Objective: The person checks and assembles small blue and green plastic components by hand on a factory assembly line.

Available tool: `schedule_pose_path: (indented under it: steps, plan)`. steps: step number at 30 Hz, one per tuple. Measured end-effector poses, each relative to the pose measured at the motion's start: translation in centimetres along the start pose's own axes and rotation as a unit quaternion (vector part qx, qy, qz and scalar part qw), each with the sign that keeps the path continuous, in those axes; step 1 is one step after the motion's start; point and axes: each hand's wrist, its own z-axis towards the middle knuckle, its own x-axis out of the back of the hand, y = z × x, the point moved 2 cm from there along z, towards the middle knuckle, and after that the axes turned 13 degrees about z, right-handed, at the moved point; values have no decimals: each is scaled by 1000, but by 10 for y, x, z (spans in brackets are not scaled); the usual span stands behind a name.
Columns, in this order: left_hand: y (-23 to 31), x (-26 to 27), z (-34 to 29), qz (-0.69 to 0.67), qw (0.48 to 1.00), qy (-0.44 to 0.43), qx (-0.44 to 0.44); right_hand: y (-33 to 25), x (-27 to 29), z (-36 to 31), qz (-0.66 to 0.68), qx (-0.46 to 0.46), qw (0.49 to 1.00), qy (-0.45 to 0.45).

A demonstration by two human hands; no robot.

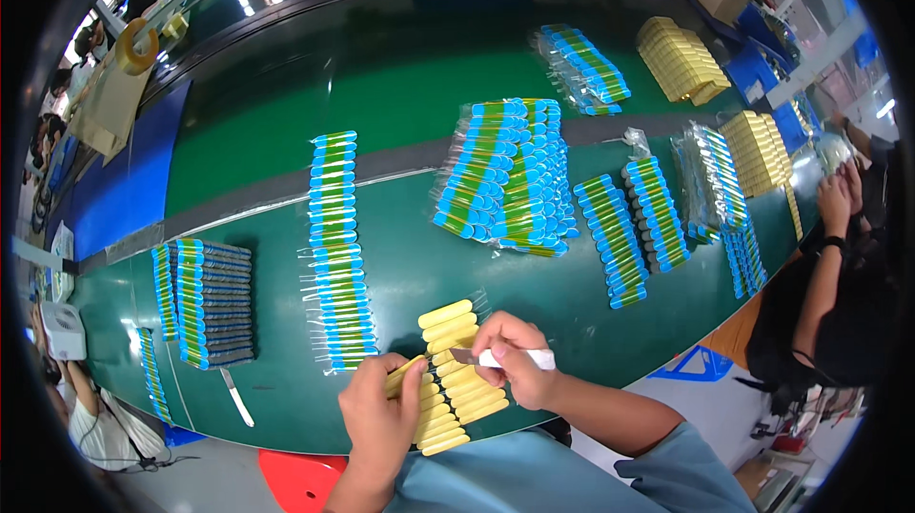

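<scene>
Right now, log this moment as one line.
left hand: holding yellow piece | right hand: holding white-handled blade | yellow rows: on green table

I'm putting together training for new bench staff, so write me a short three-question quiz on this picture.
1. Which hand holds the white-handled blade?
2. True or false: the red stool shows to the right of that blade.
3. Choose one. The fingers of the left hand are closed on something coloured:
A. yellow
B. red
C. blue and green

Key
1. The right hand.
2. False; it shows to the left, near the lower edge of the picture.
3. A, a yellow piece.
</scene>
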Motion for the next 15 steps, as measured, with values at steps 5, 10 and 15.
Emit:
schedule_pose_path:
  steps: [5,10,15]
  plan:
    - [4,-1,2,74,996,21,-44,-6,2,1,-32,5,999,-39]
    - [12,7,-1,112,981,11,-159,-5,-1,-1,-69,19,997,-34]
    - [10,6,-2,123,979,4,-163,-4,2,-4,-15,90,996,-25]
